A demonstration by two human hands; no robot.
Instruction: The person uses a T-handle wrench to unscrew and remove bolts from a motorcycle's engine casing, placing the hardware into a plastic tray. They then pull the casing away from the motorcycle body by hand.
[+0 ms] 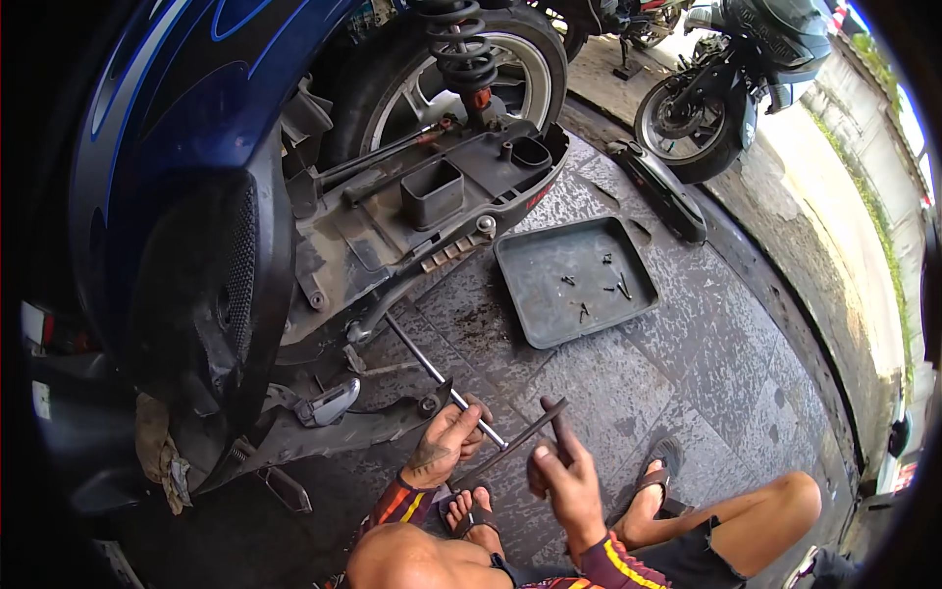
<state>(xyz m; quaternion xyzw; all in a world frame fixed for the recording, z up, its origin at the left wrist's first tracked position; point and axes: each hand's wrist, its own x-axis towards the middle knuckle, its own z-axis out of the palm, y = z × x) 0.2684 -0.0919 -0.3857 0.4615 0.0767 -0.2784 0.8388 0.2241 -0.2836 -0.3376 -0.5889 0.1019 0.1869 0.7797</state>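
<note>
My left hand [449, 444] is closed around the silver shaft of a T-handle wrench [420, 359], just below its dark crossbar [523, 436]. The wrench's far end reaches the lower edge of the dusty engine side cover [343, 231] on a blue scooter; the tip is hidden there. My right hand [569, 484] is beside the upper right end of the crossbar. Its index finger is stretched out against the bar, the thumb stands apart, and the other fingers are loosely bent.
A grey tray [549, 319] with several dark bolts [623, 287] lies right of the cover. A black elongated part [662, 191] rests on the tiles beyond it. The scooter's rear wheel [481, 83] and shock absorber spring [461, 54] stand behind. Another motorcycle [726, 83] is parked at the far right.
</note>
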